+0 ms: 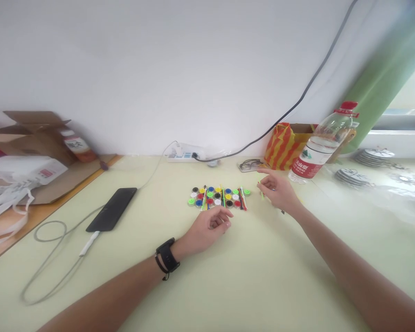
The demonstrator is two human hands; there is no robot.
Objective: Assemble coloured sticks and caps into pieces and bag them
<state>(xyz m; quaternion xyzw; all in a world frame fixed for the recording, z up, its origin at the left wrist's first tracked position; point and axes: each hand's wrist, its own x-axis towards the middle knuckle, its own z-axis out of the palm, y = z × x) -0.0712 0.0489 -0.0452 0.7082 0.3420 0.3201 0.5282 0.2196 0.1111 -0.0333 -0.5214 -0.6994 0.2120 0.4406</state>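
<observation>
Small round discs [217, 196] in several colours, with clear sides, lie in rows on the table. Thin coloured plastic strips [223, 197] lie across the rows in bunches. My left hand [210, 226] rests just in front of the discs, fingers loosely curled, thumb apart from the index finger, nothing visible between them. To the right of the rows my right hand [278, 190] is held with its fingers bent together. A short yellow-green piece [262, 195] shows under its fingertips; whether it is gripped is unclear. A small dark tip [282, 212] shows below that hand.
A phone [112, 210] on a charging cable lies at left, near a cardboard box [38, 138]. Along the wall are a power strip [183, 154], glasses [251, 164], a striped bag [280, 146] and a large water bottle [320, 147]. Stacked discs [352, 177] stand at right.
</observation>
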